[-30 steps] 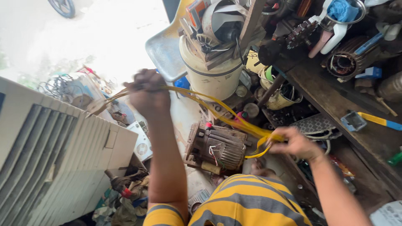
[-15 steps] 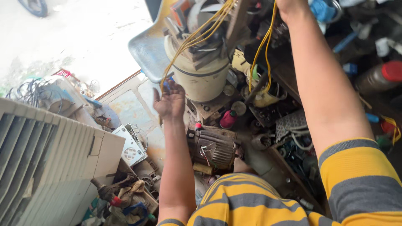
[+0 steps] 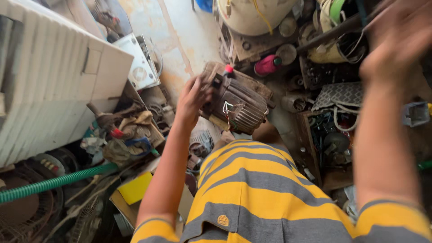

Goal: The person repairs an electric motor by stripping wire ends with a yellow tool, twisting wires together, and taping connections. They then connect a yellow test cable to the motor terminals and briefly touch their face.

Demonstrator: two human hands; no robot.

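Rusty electric motor (image 3: 240, 101) sits on the cluttered floor, just right of the left hand (image 3: 191, 99), whose loose fingers touch its end without gripping. Right hand (image 3: 396, 42) hangs blurred, well above and right; its grip cannot be told.

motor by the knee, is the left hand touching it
Yes, the left hand rests against the end of the ribbed motor.

Place: a cluttered repair workshop, floor level.
Main sign: a rusty ribbed electric motor (image 3: 240, 101) with loose wires, sitting among scrap parts.
Bench side: coils of cable (image 3: 342, 118), small metal fittings and a red-capped can (image 3: 267, 65) crowd a dirty shelf.
Floor side: a white louvred appliance casing (image 3: 49, 85), a green ribbed hose (image 3: 54, 182), rags and fan parts.
Ground: stained bare concrete (image 3: 180, 36).
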